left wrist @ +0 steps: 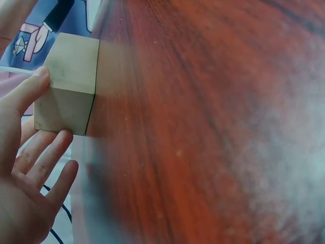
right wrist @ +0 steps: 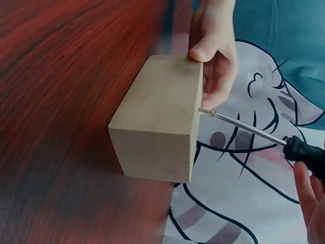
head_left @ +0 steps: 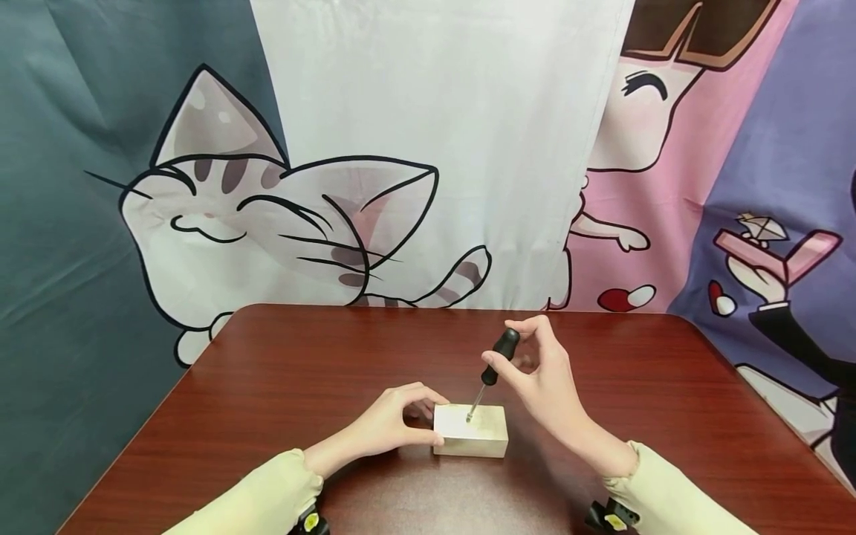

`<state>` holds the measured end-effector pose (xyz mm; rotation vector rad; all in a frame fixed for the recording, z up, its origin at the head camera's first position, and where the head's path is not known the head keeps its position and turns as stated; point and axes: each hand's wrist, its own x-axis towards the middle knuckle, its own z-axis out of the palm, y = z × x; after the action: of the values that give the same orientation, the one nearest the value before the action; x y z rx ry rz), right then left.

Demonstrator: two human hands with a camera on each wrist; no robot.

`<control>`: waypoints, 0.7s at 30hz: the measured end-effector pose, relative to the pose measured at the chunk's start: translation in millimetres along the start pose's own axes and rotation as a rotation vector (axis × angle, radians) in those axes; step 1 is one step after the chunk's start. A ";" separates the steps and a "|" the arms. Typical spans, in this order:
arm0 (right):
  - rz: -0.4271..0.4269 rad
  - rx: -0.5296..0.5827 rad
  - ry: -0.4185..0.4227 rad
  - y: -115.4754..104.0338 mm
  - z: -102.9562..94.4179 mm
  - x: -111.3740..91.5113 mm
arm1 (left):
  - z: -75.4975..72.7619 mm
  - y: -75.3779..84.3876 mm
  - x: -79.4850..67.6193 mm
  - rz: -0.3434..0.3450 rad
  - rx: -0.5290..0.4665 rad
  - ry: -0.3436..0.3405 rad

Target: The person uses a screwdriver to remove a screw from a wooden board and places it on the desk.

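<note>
A pale wooden block (head_left: 476, 446) lies on the table in front of me. My left hand (head_left: 384, 425) grips its left end, thumb on the near side and fingers on the far side. In the left wrist view, the thumb and fingertips press against the block (left wrist: 66, 109). My right hand (head_left: 550, 383) holds a black-handled screwdriver (head_left: 491, 374) by its handle, tilted to the right. Its metal shaft reaches down to a small screw (right wrist: 205, 111) that stands partly out of the block's top face. In the right wrist view, only part of the right hand shows beside the handle.
The block rests on a reddish-brown wooden table (head_left: 321, 349) with rounded far corners. Behind the table hangs a cloth backdrop (head_left: 508, 148) printed with a cartoon cat and figures.
</note>
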<state>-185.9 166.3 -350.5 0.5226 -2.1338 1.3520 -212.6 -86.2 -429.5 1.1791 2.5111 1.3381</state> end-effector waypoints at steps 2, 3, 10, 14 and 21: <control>0.009 0.026 -0.008 -0.2 -1.3 0.3 | -0.4 0.3 0.3 -0.002 -0.001 0.000; 0.014 0.041 -0.014 0.1 -1.9 0.5 | -0.5 0.3 0.3 -0.004 -0.002 -0.002; 0.031 0.122 -0.066 0.9 -6.3 2.2 | -0.9 1.2 0.0 -0.017 -0.010 -0.010; -0.013 0.168 -0.127 4.1 -9.5 4.5 | -1.0 1.3 0.3 -0.016 -0.016 -0.011; -0.135 0.301 -0.282 7.0 -9.5 4.6 | -0.6 0.8 0.2 -0.019 -0.016 -0.007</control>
<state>-191.2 177.8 -349.2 1.0124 -2.0710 1.6094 -212.4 -86.2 -428.5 1.1527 2.4956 1.3438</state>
